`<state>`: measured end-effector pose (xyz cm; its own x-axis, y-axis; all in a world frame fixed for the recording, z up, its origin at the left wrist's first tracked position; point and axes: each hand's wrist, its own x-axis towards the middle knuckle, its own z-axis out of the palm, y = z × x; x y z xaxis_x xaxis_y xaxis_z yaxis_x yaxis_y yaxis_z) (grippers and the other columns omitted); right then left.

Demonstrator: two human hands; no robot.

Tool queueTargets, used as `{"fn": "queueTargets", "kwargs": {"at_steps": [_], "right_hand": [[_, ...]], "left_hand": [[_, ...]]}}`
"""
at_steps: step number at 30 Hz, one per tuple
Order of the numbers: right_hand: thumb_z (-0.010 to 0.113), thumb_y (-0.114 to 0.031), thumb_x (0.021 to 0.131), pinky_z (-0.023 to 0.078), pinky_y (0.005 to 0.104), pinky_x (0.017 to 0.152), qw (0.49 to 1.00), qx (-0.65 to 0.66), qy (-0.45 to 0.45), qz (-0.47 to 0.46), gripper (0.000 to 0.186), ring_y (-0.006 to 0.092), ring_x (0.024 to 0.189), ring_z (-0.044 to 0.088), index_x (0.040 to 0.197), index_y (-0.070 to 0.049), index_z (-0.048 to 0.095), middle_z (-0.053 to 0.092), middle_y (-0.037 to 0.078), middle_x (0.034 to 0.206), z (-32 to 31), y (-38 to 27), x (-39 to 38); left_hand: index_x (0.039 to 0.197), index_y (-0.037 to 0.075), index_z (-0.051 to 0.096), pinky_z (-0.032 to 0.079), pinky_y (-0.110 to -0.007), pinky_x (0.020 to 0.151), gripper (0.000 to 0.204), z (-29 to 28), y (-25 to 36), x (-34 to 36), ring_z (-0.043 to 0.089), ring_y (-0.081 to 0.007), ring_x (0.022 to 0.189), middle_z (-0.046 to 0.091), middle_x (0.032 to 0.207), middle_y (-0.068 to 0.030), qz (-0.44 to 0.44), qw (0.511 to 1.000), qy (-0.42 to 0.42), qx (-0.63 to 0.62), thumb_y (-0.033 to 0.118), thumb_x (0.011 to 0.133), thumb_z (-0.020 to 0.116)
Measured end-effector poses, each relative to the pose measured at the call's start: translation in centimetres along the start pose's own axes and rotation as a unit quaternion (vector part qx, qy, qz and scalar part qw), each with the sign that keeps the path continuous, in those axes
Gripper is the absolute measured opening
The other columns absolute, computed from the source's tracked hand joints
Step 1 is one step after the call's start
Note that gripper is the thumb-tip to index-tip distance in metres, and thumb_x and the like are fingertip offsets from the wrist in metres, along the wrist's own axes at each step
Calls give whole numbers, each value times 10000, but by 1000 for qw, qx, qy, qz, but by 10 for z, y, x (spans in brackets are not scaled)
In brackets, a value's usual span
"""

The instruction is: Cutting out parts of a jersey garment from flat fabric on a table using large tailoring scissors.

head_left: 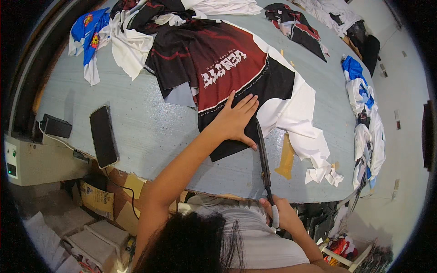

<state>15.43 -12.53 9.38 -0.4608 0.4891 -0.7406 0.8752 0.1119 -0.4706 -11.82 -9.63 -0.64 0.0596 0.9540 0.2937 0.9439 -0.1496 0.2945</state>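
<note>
Head view: the left hand [233, 123] lies flat, fingers spread wide and gripping nothing, on the red-and-black printed fabric [239, 75], which rests on the bench [141, 141] in front of the person. The right hand [285, 215] — by the near edge — has its fingers curled shut round the handles of long dark scissors [264, 168], whose blades (how far parted, I cannot tell) reach the fabric's black border.
</note>
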Motion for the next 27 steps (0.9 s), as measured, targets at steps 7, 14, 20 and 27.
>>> {"fn": "queueTargets", "kwargs": {"at_steps": [7, 14, 20, 27], "right_hand": [[484, -434, 900, 435, 303, 459, 999, -29, 7, -46, 504, 193, 462, 563, 724, 38, 473, 527, 102, 495, 9, 14, 3], [524, -362, 900, 414, 288, 449, 979, 162, -94, -80, 405, 134, 479, 536, 814, 33, 517, 537, 67, 549, -15, 43, -12], [667, -195, 815, 366, 232, 440, 967, 230, -60, -95, 242, 81, 489, 503, 812, 14, 545, 514, 18, 576, -26, 87, -23], [685, -100, 776, 402, 235, 418, 872, 417, 141, -214, 190, 99, 467, 503, 806, 11, 533, 521, 36, 616, -17, 94, -6]], "left_hand": [[1336, -61, 295, 36, -521, 1084, 1248, 0, 2, 0, 205, -245, 1349, 254, 1434, -168, -1, 1000, -5, 1, 811, 483, 557], [1350, 58, 350, 99, -470, 1091, 885, -7, -12, 8, 245, -240, 1331, 308, 1412, -158, -84, 995, 25, -41, 673, 732, 502], [1319, 90, 418, 143, -431, 1090, 658, -27, -31, 2, 224, -281, 1338, 318, 1411, -150, -29, 999, 3, -26, 488, 815, 560], [1236, 48, 498, 278, -440, 1033, 470, -5, 34, 50, 385, -279, 1247, 444, 1319, -138, -26, 979, 1, -204, 320, 856, 555]]}}
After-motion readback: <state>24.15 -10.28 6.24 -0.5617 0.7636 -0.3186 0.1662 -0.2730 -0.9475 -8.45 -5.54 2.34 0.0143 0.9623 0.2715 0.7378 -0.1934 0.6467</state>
